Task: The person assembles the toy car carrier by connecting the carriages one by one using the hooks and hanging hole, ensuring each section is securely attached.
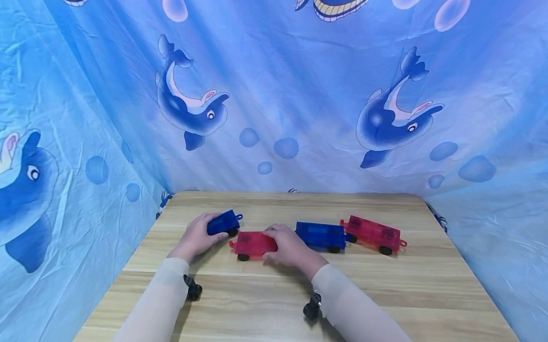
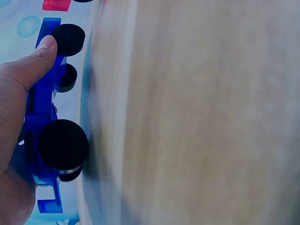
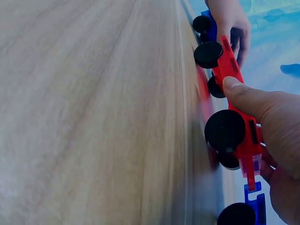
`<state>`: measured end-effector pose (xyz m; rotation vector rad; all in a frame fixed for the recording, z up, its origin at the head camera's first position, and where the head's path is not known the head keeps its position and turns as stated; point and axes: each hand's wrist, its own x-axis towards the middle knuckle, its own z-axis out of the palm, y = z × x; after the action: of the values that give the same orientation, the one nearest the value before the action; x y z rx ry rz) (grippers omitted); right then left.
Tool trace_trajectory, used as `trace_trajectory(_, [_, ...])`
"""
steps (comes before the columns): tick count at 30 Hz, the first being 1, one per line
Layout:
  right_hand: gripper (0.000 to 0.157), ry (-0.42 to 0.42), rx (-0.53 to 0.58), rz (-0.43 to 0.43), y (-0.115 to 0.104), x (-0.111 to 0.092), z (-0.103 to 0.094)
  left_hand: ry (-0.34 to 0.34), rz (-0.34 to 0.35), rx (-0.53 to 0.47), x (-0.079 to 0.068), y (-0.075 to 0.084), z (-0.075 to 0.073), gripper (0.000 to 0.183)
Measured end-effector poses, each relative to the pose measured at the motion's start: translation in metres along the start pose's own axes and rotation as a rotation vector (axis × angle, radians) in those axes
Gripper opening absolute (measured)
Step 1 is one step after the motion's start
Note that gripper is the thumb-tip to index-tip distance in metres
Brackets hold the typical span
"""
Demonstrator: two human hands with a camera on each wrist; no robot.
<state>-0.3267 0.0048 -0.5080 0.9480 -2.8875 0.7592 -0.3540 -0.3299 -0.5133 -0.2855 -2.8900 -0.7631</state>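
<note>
One blue wagon (image 1: 222, 223) was in the left hand (image 1: 198, 235), which was closed round its 8 o'clock end, with the thumb (image 2: 40, 58) along the near side. About its 4 o'clock, the right hand (image 1: 289, 246) gripped a red wagon (image 1: 252, 243) by the 3 o'clock end, spread no wider than the body. Both sat low at the worktop (image 1: 251, 306); whether their wheels bore on it could not be told.

The join between these two looked undone. The blue wagon's ring (image 1: 239, 217) pointed toward 2 o'clock, past the red wagon's hook (image 1: 232, 244), which stuck out toward 9 o'clock; the parts were near each other but apart. To the held red wagon's 3 o'clock stood a second blue wagon (image 1: 321, 235). The right wrist view showed the red tail close against it, perhaps already linked, though the pictures did not settle that. Farther toward 3 o'clock, a second red wagon (image 1: 373, 233) met that blue one end to end, seemingly hooked or nearly so. By this reading, the left-hand gap was the plainest piece left undone.
</note>
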Motion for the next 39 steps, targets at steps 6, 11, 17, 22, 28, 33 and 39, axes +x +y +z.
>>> trace_trajectory(6, [0.069, 0.022, 0.004, 0.005, 0.004, 0.002, 0.000, 0.030, -0.013, -0.016, -0.009, -0.003, -0.002, 0.083])
trace_trajectory(11, [0.069, 0.017, 0.002, 0.005, 0.005, 0.004, -0.002, 0.067, -0.005, -0.037, -0.018, -0.004, -0.005, 0.083])
trace_trajectory(17, [0.071, 0.020, -0.006, 0.006, 0.007, 0.006, -0.002, 0.080, -0.006, -0.064, -0.025, -0.002, -0.009, 0.084])
trace_trajectory(22, [0.072, 0.020, 0.000, 0.017, 0.008, 0.008, -0.003, 0.062, -0.016, -0.068, -0.029, 0.005, -0.015, 0.085])
trace_trajectory(28, [0.072, 0.027, 0.014, 0.025, 0.008, 0.011, -0.003, 0.073, -0.014, -0.101, -0.035, 0.013, -0.023, 0.086])
trace_trajectory(33, [0.073, 0.027, 0.019, 0.033, 0.007, 0.012, -0.004, 0.083, -0.008, -0.103, -0.039, 0.011, -0.024, 0.088])
trace_trajectory(39, [0.073, 0.031, 0.022, 0.048, 0.008, 0.014, -0.004, 0.082, -0.007, -0.103, -0.044, 0.013, -0.027, 0.087])
